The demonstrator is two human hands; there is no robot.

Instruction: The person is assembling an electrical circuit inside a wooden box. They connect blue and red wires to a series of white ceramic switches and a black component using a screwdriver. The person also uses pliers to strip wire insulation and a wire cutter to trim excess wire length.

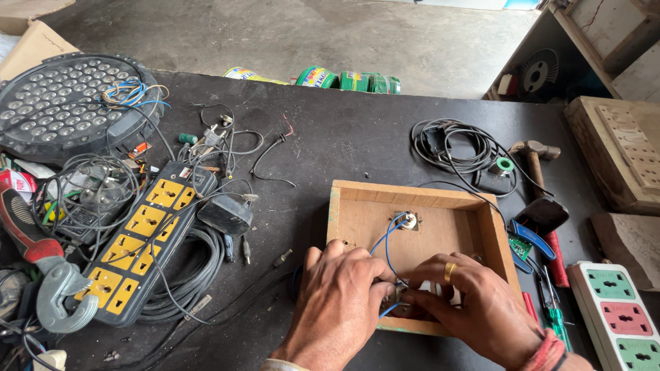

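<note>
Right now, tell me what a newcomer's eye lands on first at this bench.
First, the two hands, left hand and right hand, pinching a small part with blue wires at the near edge of a shallow wooden box in the middle. Next, the black power strip with yellow sockets among tangled cables on the left. Behind it at far left lies a big round lamp studded with small lenses.

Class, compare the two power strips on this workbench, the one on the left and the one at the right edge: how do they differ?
The left power strip has a black body with yellow socket panels; the right power strip is white with green and pink panels. The left strip has cables draped over it and a black adapter at its top end; the right strip lies bare. Both lie flat on the dark table.
</note>
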